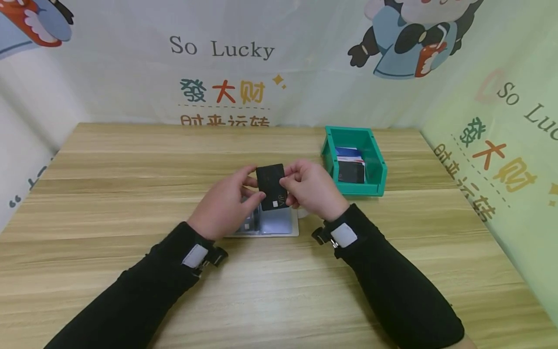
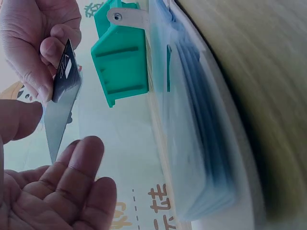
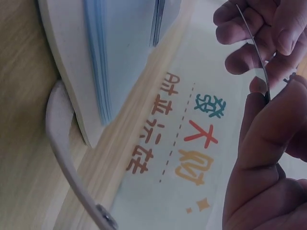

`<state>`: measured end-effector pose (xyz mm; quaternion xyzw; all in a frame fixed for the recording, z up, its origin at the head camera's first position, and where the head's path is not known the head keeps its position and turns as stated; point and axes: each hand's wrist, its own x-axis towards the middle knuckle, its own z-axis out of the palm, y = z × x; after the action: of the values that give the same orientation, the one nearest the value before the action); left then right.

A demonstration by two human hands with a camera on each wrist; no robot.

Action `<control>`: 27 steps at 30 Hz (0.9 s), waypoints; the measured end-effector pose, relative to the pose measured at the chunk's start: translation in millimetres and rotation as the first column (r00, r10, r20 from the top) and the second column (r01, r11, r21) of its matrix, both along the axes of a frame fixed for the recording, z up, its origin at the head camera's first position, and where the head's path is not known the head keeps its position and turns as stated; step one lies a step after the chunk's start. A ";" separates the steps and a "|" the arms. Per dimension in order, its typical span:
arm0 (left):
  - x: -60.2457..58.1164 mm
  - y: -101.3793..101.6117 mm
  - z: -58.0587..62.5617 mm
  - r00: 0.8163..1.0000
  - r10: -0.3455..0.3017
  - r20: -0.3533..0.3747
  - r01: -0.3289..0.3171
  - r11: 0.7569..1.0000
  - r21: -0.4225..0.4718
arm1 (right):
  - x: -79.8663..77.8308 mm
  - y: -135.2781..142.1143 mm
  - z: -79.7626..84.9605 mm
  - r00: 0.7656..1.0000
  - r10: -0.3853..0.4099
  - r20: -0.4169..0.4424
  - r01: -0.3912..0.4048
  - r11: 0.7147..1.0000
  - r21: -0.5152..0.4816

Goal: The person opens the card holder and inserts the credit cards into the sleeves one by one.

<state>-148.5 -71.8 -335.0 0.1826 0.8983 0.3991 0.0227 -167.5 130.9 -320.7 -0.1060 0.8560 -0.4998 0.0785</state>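
Observation:
Upright between both hands is a black card (image 1: 271, 182) with "VIP" lettering and a small white square near its lower end. My right hand (image 1: 315, 186) pinches its right edge between thumb and fingers. Around the card's left side is my left hand (image 1: 228, 201), its thumb near the lower corner and its fingers spread loosely, as the left wrist view shows. Below the card lies an opened card album (image 1: 279, 224) with clear bluish pockets, partly hidden by the left hand. A dark card (image 1: 249, 224) shows in its left pocket.
A green bin (image 1: 365, 189) stands at the back right, holding several cards (image 1: 351, 169), blue, white and black. From the album extends a pale strap (image 3: 64, 143) with a metal snap. Printed cloth (image 1: 305, 77) hangs behind and beside the wooden table (image 1: 144, 155).

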 end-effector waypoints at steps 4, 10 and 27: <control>-0.5 1.5 -0.4 0.999 0.025 0.022 -0.026 0.999 0.046 | 0.9 -2.1 -0.9 1.000 0.006 0.014 -0.006 1.000 -0.004; -1.9 1.6 -0.5 0.998 0.057 0.034 -0.060 0.995 0.080 | -0.2 -3.7 -2.9 0.999 0.013 0.034 -0.014 0.999 0.047; -5.3 -10.7 -2.1 0.995 0.086 0.050 -0.083 0.995 -0.057 | -2.7 -4.1 -10.1 0.977 0.212 0.030 -0.186 0.773 0.607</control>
<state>-153.8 -82.5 -337.1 0.1331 0.9148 0.3798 0.0343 -170.1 126.8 -330.8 -0.1751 0.9561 -0.1861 0.1435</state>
